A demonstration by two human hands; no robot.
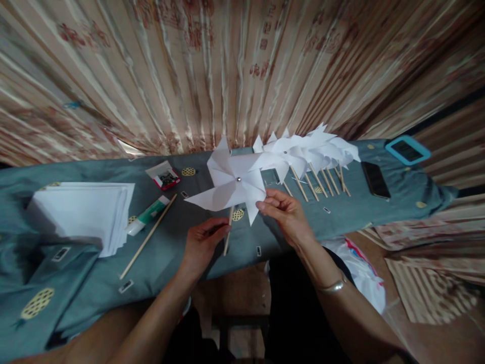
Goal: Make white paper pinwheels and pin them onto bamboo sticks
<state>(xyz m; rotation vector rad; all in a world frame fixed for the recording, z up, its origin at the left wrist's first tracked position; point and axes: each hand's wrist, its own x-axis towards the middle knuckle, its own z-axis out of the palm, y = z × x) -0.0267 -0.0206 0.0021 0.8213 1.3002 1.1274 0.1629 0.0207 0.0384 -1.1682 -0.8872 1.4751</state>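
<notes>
A white paper pinwheel (235, 171) with a silver pin at its centre is held up over the cloth-covered table. My left hand (206, 240) pinches its thin wooden stick (228, 236) below the blades. With thumb and fingers, my right hand (285, 212) grips the edge of a blade on the lower right. Behind and to the right lies a row of several finished-looking white pinwheels (310, 149), overlapping, their sticks pointing toward me.
At left are a stack of white paper (83, 210), a green and white tube (148, 216), a loose wooden stick (148, 236) and a small open red box (166, 177) of dark bits. A black phone (375, 179) and a blue-framed device (407, 150) lie right. A pleated curtain (212, 76) hangs behind.
</notes>
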